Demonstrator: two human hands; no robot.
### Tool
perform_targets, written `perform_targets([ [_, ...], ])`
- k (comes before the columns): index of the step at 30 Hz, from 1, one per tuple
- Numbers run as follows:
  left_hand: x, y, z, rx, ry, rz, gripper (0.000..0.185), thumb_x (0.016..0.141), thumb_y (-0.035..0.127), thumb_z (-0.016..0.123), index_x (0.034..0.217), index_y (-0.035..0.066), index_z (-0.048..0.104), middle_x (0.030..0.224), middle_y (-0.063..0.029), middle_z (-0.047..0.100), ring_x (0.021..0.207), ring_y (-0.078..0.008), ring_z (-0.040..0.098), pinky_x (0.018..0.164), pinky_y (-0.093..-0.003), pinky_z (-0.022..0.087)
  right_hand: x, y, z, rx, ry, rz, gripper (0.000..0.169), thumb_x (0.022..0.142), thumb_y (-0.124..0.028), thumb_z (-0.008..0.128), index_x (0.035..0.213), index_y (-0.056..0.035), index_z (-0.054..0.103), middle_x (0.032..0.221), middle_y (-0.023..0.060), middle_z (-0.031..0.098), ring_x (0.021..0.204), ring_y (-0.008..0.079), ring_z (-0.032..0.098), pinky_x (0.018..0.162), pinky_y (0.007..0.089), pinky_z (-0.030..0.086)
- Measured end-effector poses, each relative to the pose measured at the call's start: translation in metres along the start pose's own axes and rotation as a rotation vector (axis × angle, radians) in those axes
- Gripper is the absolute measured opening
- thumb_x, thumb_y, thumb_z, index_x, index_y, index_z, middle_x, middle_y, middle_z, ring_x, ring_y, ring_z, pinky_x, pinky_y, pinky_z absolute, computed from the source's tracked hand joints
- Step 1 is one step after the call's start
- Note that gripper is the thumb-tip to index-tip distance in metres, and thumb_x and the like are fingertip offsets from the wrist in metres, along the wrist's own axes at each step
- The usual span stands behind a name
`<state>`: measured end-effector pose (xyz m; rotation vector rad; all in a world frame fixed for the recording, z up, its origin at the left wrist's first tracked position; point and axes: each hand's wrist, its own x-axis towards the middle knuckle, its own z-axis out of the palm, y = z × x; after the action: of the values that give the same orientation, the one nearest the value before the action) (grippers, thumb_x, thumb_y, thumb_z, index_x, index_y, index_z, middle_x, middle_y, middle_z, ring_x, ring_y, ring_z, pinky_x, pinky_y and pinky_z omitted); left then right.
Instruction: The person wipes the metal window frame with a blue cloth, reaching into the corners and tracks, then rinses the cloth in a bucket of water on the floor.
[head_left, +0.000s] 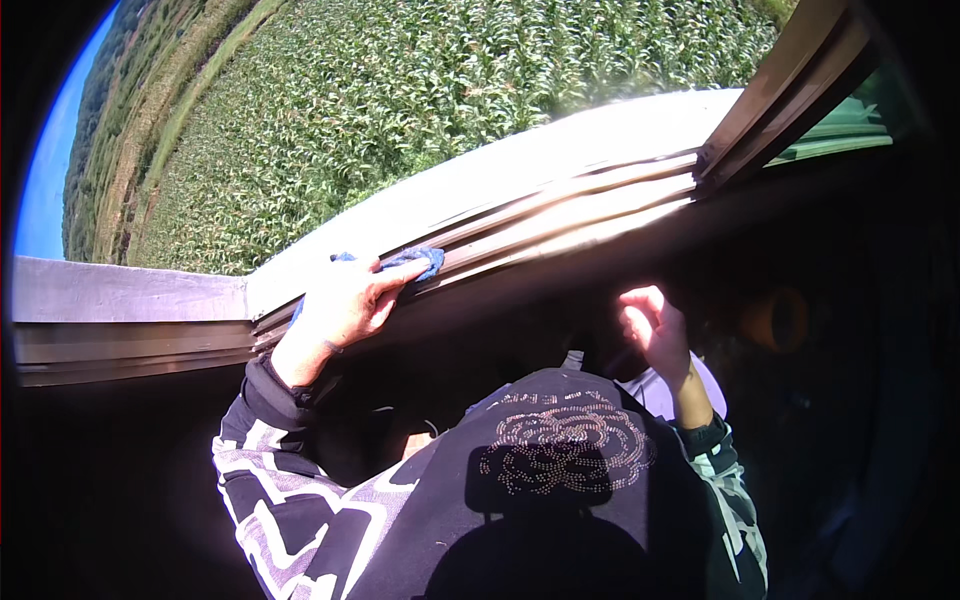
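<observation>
My left hand (349, 296) presses a blue cloth (431, 261) onto the brown metal track (517, 240) of a window. Parts of the cloth show beyond the fingers and beside the wrist; the rest is hidden under the hand. The track's grooves run up to the right, towards an upright frame member (780, 82). Outside the track lies a bright white sill (600, 139). My right hand (654, 326) hangs in the air inside the window, its fingers loosely curled. Nothing is visible in it, and it is apart from the track.
Beyond the sill spreads a field of tall green crops (450, 82). On the left another stretch of frame (135, 345) meets the track at a corner. Below my right hand is a partly hidden pale lilac object (709, 386). A dim orange round thing (776, 320) shows in the dark interior.
</observation>
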<state>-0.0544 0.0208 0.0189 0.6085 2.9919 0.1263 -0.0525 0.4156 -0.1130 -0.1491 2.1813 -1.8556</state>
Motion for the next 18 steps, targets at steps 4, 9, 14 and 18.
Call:
perform_targets([
  [4,0.016,0.008,-0.001,0.078,-0.014,0.056,0.048,0.077,0.014,0.065,0.120,0.035,0.063,0.071,-0.0087,0.055,0.054,-0.0263,0.057,0.050,-0.0382,0.046,-0.009,0.008,-0.010,0.094,0.085,0.067,0.012,0.091,-0.004,0.054,0.102,-0.0024,0.059,0.082,0.0015,0.061,0.074,0.0064,0.059,0.063,0.0208,0.049],
  [9,0.080,0.046,0.004,0.019,0.016,0.172,0.041,0.083,0.017,0.060,0.120,0.035,0.062,0.068,-0.0082,0.055,0.053,-0.0257,0.058,0.049,-0.0369,0.046,-0.004,0.005,-0.008,0.219,0.129,0.109,0.010,0.092,-0.005,0.055,0.101,-0.0031,0.059,0.082,0.0005,0.060,0.073,0.0060,0.058,0.062,0.0205,0.049],
  [14,0.183,0.106,0.015,-0.142,0.097,0.346,0.034,0.086,0.024,0.057,0.119,0.025,0.062,0.087,-0.0085,0.068,0.074,-0.0297,0.066,0.069,-0.0395,0.051,0.011,-0.021,0.006,0.126,0.004,-0.005,0.010,0.092,-0.004,0.056,0.100,-0.0018,0.059,0.079,0.0018,0.060,0.069,0.0071,0.058,0.060,0.0219,0.047],
  [18,0.172,0.098,0.003,-0.128,-0.010,0.346,0.043,0.081,0.018,0.058,0.124,0.025,0.060,0.080,-0.0122,0.066,0.069,-0.0306,0.065,0.062,-0.0407,0.050,0.009,-0.022,0.002,0.085,-0.022,-0.072,0.011,0.090,-0.003,0.058,0.100,-0.0001,0.059,0.077,0.0032,0.061,0.067,0.0081,0.058,0.060,0.0226,0.048],
])
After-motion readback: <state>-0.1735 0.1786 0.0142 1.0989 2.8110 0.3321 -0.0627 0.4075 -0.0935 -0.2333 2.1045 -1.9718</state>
